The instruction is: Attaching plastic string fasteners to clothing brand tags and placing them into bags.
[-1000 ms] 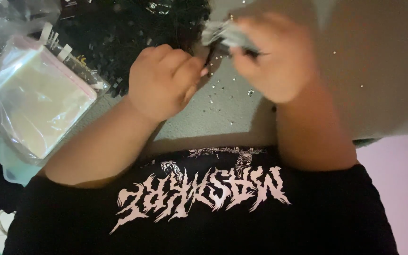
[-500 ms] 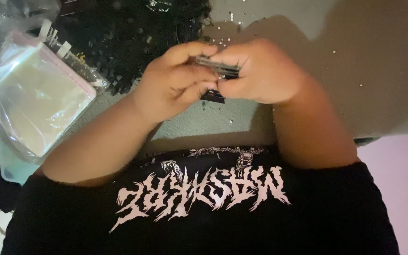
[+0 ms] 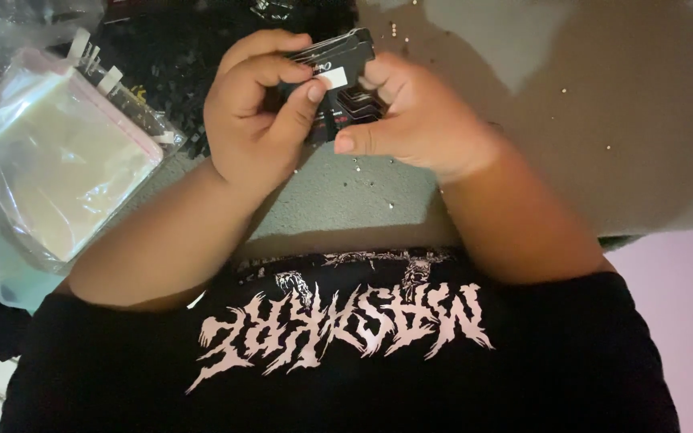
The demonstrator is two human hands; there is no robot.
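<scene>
From the head camera, looking straight down, both hands meet above the grey worktop (image 3: 346, 208), just in front of the person's chest. The left hand (image 3: 254, 112) has its fingers (image 3: 262, 76) curled over the top of a small black packet (image 3: 342, 72), with the thumb pressed flat on the packet's white label. The right hand (image 3: 415, 120) grips the same packet from the other side, its fingers wrapped under and behind it and its thumb pointing toward the left hand. So both hands are clenched on the packet, which is held in the air between them, tilted, and not resting on anything. Beyond the hands lies a heap of small black pieces (image 3: 170, 48), spread over the far part of the worktop. To the left of the left forearm sits a stack of clear plastic bags (image 3: 58, 160), partly overhanging the worktop's edge, with white strips showing at its far end. Tiny shiny specks (image 3: 370, 172) are scattered on the worktop just below the hands and farther off to the right. A black shirt with pale lettering (image 3: 338, 337) fills the bottom of the view.
</scene>
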